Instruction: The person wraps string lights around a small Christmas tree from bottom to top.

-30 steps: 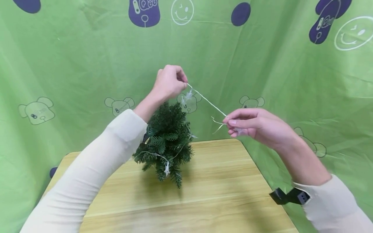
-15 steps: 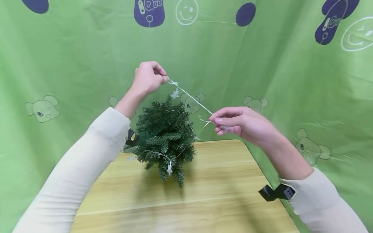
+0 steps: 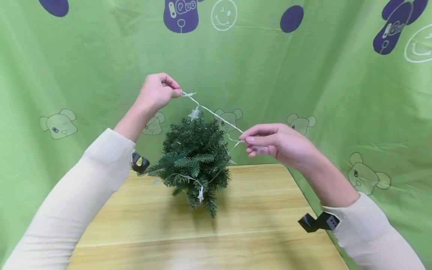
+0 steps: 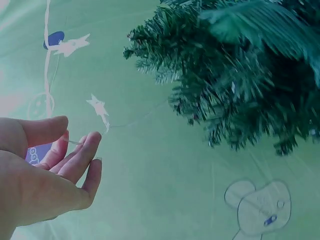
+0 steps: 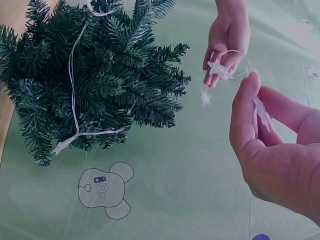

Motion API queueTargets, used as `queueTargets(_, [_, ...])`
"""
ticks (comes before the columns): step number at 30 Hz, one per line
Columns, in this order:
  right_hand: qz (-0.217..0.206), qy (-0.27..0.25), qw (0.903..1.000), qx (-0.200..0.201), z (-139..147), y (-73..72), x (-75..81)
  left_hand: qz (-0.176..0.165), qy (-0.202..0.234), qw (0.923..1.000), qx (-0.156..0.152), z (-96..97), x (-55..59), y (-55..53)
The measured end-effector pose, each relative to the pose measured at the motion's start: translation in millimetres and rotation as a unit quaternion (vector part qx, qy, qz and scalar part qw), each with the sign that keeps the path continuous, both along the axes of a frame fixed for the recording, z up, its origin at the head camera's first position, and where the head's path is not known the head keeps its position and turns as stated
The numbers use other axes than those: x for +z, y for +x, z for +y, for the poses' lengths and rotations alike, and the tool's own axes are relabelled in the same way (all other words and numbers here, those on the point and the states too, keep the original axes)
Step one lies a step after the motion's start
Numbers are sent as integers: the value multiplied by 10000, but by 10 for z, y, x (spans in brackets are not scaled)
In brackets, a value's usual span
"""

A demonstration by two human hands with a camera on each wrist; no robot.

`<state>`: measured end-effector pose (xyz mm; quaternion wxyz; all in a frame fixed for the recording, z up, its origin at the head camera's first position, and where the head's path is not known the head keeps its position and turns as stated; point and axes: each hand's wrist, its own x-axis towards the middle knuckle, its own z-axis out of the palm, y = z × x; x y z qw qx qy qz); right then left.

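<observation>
A string of star lights (image 3: pixel 221 118) is stretched between the two hands above a small artificial Christmas tree (image 3: pixel 192 150). My left hand (image 3: pixel 159 92) pinches the wire at upper left, with a clear star (image 3: pixel 194 113) hanging close to it near the treetop. Lower and to the right, my right hand (image 3: pixel 280 144) pinches the other part between thumb and fingers; a loose wire end sticks out leftward. In the right wrist view a star (image 5: pixel 261 114) lies against the right fingers. More of the string wraps the tree, with a star (image 3: pixel 200 194) at its front.
The tree stands on a wooden table (image 3: pixel 263 210), whose back right corner lies beyond it. A green printed curtain (image 3: pixel 101 56) surrounds the table at the back and sides. Black camera mounts (image 3: pixel 318 222) sit at both wrists.
My left hand has moved left, away from over the treetop, still pinching the string. The right hand has shifted left too, and a star now hangs by the treetop.
</observation>
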<state>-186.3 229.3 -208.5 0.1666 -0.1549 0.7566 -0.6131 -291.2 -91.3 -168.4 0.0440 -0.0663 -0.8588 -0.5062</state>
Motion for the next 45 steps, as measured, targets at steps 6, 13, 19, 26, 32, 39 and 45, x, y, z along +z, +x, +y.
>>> queueTargets(6, [-14, 132, 9999, 62, -15, -5, -13, -45, -540, 9985, -128, -174, -44, 98])
queueTargets(13, [54, 322, 9992, 229, -53, -9, -25, -73, -1025, 9941, -340, -334, -212, 200])
queueTargets(19, [93, 561, 9975, 423, -82, -17, -64, -134, -1291, 9903, -499, -410, -382, 242])
queueTargets(26, [51, 519, 9977, 436, -179, -65, -125, 92, -1093, 9937, -231, -413, -453, 172])
queueTargets(32, [-25, 420, 9981, 439, -245, -91, -164, 120, -1097, 9939, -38, -413, -456, 125])
queueTargets(39, [-35, 592, 9970, 501, -206, -81, -175, -190, -1422, 9881, -550, -557, -544, 292])
queueTargets(45, [7, 798, 9953, 556, -133, -74, -190, -115, -1953, 9762, -941, -568, -705, 428])
